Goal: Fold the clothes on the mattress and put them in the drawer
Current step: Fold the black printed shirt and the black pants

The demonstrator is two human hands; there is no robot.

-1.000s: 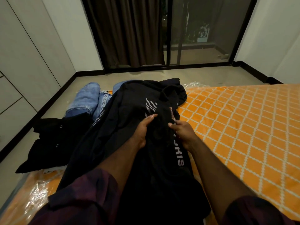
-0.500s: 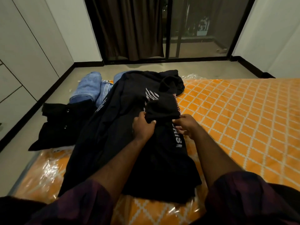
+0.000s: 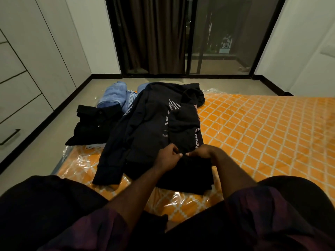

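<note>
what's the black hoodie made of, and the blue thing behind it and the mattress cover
Black hoodie: soft matte knit, probably cotton fleece; thick limp folds. Blue jeans: denim, faded with stitched seams. Mattress: orange quilted fabric under clear glossy plastic wrap, crinkled and reflective.

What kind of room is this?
Probably a bedroom: an orange mattress lies on the floor with clothes on it, white wardrobe drawers line the wall, and a curtain hangs at a glass door.

One black hoodie [image 3: 148, 127], one black shirt [image 3: 90, 127], one jeans [image 3: 116, 96], two hands.
</note>
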